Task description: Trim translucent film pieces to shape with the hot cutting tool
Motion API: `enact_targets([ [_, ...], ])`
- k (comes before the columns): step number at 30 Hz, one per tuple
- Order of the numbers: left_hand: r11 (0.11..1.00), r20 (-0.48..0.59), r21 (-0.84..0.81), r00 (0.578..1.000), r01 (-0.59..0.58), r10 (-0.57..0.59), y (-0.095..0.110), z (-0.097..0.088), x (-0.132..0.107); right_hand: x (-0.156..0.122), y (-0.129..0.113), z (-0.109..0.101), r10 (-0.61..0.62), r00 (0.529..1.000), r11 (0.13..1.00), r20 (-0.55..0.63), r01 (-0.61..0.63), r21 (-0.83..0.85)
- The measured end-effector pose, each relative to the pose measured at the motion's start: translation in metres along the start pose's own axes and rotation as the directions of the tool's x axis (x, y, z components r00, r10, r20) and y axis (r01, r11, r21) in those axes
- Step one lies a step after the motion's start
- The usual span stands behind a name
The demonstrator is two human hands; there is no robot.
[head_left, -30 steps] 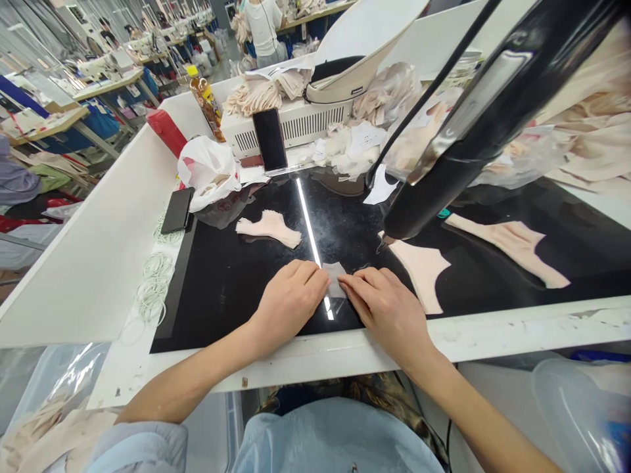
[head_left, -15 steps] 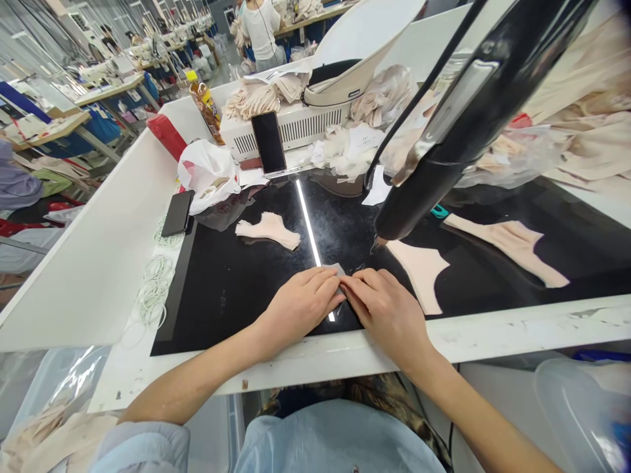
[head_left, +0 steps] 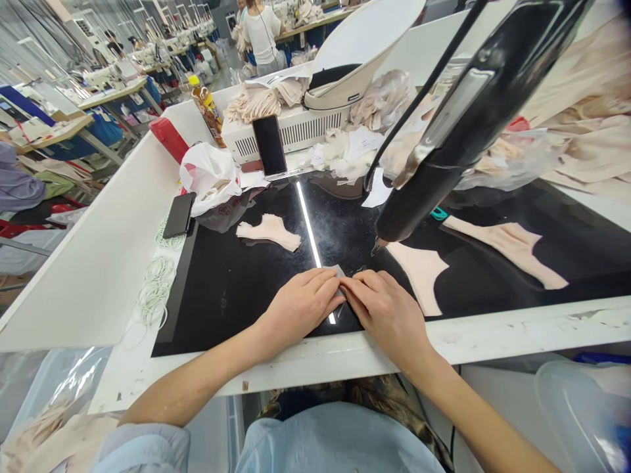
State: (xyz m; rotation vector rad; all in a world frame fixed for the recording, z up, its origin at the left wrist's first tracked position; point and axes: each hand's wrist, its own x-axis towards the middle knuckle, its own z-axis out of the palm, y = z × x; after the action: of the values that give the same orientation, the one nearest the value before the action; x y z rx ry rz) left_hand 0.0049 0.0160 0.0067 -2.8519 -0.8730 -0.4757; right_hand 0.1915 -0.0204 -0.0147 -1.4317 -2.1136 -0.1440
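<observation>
My left hand (head_left: 305,299) and my right hand (head_left: 382,305) meet fingertip to fingertip over the black worktop (head_left: 221,289), close to its front edge. Both are closed in a pinch on a small greyish, thin piece (head_left: 338,270), mostly covered by my fingers; its kind is unclear. A beige fabric piece (head_left: 421,272) lies just right of my right hand, partly under the tip of a black machine arm (head_left: 424,190). Farther left, another cut beige piece (head_left: 271,231) rests flat. A longer beige piece (head_left: 513,246) lies at the right beside a teal-handled tool (head_left: 438,213).
The thick black arm slants down over the right half. At the back stand a white vented box (head_left: 290,128), an upright phone (head_left: 269,144) and a white plastic bag (head_left: 210,174). Another phone (head_left: 178,215) and pale green rings (head_left: 156,292) lie left. Fabric heaps (head_left: 586,125) fill the right.
</observation>
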Motion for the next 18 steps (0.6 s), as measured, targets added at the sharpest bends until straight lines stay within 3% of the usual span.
enact_targets([
  [11,0.999,0.008,-0.049,1.0,0.011,-0.01,-0.001,-0.001,0.0,-0.005,0.002,-0.011,-0.04,0.999,0.999,-0.019,0.04,-0.011],
  [15,0.998,0.02,-0.068,1.0,0.006,-0.005,0.001,-0.005,0.001,-0.016,0.01,-0.031,-0.045,0.998,0.996,0.041,0.042,0.083],
  [18,0.998,0.023,-0.061,1.0,-0.002,0.004,0.003,-0.005,0.0,-0.021,0.022,-0.053,0.086,0.995,0.992,0.042,-0.089,0.092],
])
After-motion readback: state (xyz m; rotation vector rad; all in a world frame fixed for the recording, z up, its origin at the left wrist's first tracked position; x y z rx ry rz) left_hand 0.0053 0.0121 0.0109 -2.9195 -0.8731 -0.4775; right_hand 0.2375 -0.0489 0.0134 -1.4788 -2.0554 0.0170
